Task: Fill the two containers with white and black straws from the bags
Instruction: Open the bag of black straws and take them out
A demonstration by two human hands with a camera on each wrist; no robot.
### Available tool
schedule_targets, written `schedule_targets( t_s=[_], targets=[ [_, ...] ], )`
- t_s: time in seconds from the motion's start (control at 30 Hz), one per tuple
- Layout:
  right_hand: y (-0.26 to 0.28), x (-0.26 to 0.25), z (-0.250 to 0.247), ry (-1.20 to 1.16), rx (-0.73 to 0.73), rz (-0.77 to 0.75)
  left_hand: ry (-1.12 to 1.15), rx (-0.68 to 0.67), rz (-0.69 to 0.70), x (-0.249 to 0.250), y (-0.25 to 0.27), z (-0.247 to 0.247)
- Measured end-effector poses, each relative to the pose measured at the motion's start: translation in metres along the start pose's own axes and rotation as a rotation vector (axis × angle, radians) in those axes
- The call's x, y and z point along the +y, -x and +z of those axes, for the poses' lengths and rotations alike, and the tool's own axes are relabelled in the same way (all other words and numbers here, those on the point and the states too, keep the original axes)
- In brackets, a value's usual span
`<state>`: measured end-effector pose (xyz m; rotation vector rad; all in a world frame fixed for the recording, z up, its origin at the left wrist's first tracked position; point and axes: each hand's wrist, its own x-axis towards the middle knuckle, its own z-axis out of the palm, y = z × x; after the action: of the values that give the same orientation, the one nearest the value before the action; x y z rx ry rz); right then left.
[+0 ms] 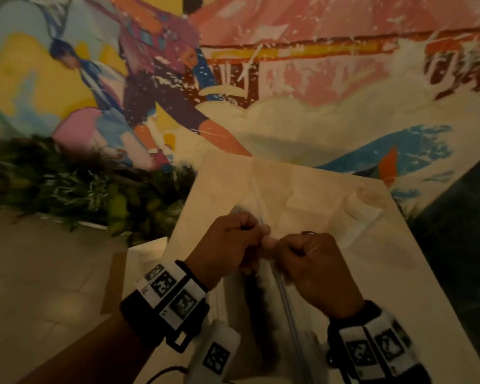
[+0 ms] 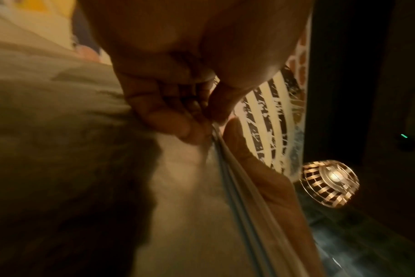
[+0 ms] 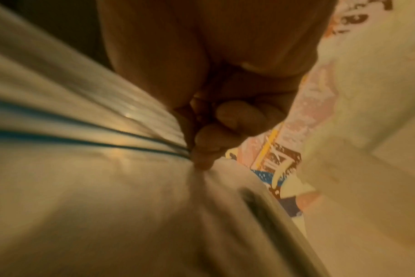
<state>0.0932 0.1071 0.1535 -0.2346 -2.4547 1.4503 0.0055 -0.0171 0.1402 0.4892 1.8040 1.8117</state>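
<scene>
Both hands hold up a clear plastic zip bag [image 1: 263, 325] over a cream table [image 1: 399, 273]. My left hand [image 1: 257, 231] pinches the bag's top edge, seen close in the left wrist view with fingers [image 2: 168, 121] curled on the plastic. My right hand [image 1: 277, 245] pinches the same edge right beside it, its fingers [image 3: 216, 142] curled at the blue zip strip [image 3: 83, 138]. The zip strip [image 1: 287, 309] runs down towards me between the wrists. A dark blurred mass [image 1: 261, 295] shows inside the bag. No container is in view.
A pale packet [image 1: 363, 214] lies on the table beyond the hands. Green plants [image 1: 67, 184] line the left side under a painted mural wall [image 1: 288, 79]. Tiled floor [image 1: 39, 273] is at lower left. A lit woven lamp [image 2: 329, 183] shows in the left wrist view.
</scene>
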Motion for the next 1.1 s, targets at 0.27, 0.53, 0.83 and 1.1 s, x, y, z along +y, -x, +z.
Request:
schedule_targets(
  t_s=[0.27,0.53,0.83,1.1],
  targets=[
    [0.010,0.012,0.024,-0.222,-0.065,0.205,0.027,-0.074,-0.040,-0.022,0.019,-0.018],
    [-0.008,0.006,0.012,-0.413,0.005,0.331,-0.119,-0.193,-0.054,-0.011,0.013,-0.025],
    [-0.023,0.008,0.014,-0.336,-0.003,0.198,-0.280,0.021,0.125,0.004,-0.013,-0.003],
    [-0.031,0.024,0.020,-0.894,-0.069,0.390,-0.004,0.109,0.123,-0.013,-0.029,0.006]
  ],
)
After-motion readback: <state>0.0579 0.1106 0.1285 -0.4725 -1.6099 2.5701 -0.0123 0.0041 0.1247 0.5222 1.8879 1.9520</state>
